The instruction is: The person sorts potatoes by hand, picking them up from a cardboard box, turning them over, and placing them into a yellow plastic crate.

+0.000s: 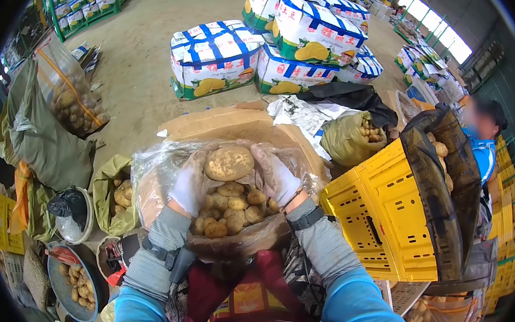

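Both my hands wear white gloves soiled with dirt. Between them, above an open plastic-lined cardboard box (pixel 239 123), is one large potato (pixel 229 164). My left hand (pixel 189 181) presses its left side, and my right hand (pixel 276 174) is at its right side, fingers curved toward it. Below the large potato, several smaller potatoes (pixel 234 213) lie inside the clear plastic lining.
Packed white bags (pixel 216 61) stand ahead. A yellow crate (pixel 388 211) is close on the right, with a person (pixel 482 137) beyond it. On the left are a green sack (pixel 115 196), a blue basin (pixel 69 309) of potatoes and a net bag (pixel 71 94).
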`<state>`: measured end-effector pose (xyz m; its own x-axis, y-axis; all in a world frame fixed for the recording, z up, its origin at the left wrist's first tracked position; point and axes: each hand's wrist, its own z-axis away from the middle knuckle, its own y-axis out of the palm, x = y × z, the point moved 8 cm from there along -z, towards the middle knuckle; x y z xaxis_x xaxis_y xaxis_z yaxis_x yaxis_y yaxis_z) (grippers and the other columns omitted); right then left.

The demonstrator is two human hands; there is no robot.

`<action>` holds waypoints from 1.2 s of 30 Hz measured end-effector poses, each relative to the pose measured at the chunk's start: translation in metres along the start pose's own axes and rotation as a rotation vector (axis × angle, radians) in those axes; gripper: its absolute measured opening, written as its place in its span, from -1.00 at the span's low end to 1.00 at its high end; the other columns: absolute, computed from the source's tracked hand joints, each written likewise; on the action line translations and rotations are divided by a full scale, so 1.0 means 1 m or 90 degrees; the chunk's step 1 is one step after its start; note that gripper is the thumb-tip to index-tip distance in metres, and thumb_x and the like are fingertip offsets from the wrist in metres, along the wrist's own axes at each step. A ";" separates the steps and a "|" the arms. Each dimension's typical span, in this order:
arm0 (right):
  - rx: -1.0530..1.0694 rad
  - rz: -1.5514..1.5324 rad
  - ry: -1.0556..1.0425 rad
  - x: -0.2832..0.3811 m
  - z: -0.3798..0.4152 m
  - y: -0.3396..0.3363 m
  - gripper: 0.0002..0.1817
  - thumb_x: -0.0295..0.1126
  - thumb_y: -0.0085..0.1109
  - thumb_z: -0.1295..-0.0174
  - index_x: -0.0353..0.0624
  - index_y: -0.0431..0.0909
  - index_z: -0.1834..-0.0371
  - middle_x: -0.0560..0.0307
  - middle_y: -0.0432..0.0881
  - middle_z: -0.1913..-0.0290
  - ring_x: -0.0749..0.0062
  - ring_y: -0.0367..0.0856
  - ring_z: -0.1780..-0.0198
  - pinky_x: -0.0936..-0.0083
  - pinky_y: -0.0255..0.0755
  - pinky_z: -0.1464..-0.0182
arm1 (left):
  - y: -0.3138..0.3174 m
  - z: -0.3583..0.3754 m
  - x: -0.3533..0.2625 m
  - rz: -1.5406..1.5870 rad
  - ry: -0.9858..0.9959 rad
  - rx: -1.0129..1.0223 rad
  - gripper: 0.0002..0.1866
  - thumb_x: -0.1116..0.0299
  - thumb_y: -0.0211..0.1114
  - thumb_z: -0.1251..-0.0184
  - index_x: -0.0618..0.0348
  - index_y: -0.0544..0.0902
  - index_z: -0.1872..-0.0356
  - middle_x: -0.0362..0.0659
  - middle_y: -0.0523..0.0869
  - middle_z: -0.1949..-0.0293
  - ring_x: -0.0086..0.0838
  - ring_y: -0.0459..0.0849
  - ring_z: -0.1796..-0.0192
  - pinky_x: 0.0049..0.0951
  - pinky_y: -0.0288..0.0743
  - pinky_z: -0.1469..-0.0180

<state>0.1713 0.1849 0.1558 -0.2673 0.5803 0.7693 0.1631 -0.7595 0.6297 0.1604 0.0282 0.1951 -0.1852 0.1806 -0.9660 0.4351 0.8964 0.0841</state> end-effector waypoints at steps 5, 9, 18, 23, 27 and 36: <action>-0.017 0.039 0.012 -0.003 0.009 0.005 -0.45 -0.16 0.15 -0.43 0.06 0.28 -0.44 0.13 0.45 -0.29 0.35 0.49 -0.28 0.32 0.61 -0.10 | -0.012 -0.001 0.027 0.130 -0.162 -0.038 -0.47 0.43 0.12 -0.46 0.21 0.30 -0.42 0.07 0.51 -0.26 -0.19 0.62 -0.19 -0.35 0.68 -0.04; -0.054 0.017 0.010 0.001 0.010 0.008 -0.44 -0.21 0.20 -0.39 0.06 0.28 -0.42 0.11 0.47 -0.27 0.28 0.52 -0.27 0.26 0.61 -0.10 | -0.007 0.000 0.059 0.395 -0.263 -0.065 -0.33 0.58 0.10 -0.39 0.13 0.15 -0.52 0.08 0.53 -0.23 -0.25 0.68 -0.09 -0.47 0.74 0.17; -0.064 -0.193 -0.215 0.078 0.077 0.011 -0.45 -0.34 0.18 -0.38 0.04 0.27 -0.41 0.05 0.46 -0.28 0.08 0.51 -0.29 0.08 0.66 -0.04 | 0.013 0.011 -0.007 0.195 -0.350 -0.037 -0.34 0.52 0.19 -0.34 0.12 0.21 -0.47 -0.23 0.54 0.06 -0.56 0.53 0.26 -0.47 0.49 0.40; -0.129 -0.053 -0.463 0.180 0.257 0.051 -0.32 -0.19 0.23 -0.32 0.02 0.21 -0.48 0.02 0.40 -0.35 0.12 0.45 -0.34 0.15 0.56 -0.21 | -0.029 -0.002 0.101 0.188 -0.300 0.045 -0.55 0.20 0.08 -0.50 0.06 0.42 -0.34 -0.24 0.59 -0.12 -0.50 0.59 -0.04 -0.46 0.53 0.11; -0.406 0.067 -0.745 0.231 0.460 0.076 -0.25 -0.15 0.32 -0.21 -0.05 0.27 -0.46 -0.05 0.39 -0.38 0.09 0.50 -0.31 0.14 0.56 -0.24 | -0.021 0.002 0.089 0.165 -0.343 0.054 -0.54 0.05 0.04 -0.55 0.01 0.48 -0.33 -0.23 0.58 -0.25 -0.45 0.58 -0.20 -0.41 0.49 -0.07; -0.742 0.208 -1.108 0.230 0.934 0.005 -0.56 -0.28 0.00 -0.47 -0.26 0.39 -0.33 -0.04 0.41 -0.43 0.19 0.46 -0.37 0.25 0.44 -0.38 | -0.057 0.020 0.128 0.216 -0.311 0.039 -0.58 0.11 0.13 -0.50 0.05 0.54 -0.26 -0.19 0.64 -0.13 -0.38 0.63 -0.10 -0.38 0.55 0.04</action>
<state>0.9976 0.5887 0.4374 0.6923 -0.4903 0.5294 -0.6946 -0.2543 0.6729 0.1290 -0.0080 0.0620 0.3925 0.2323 -0.8899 0.4524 0.7937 0.4067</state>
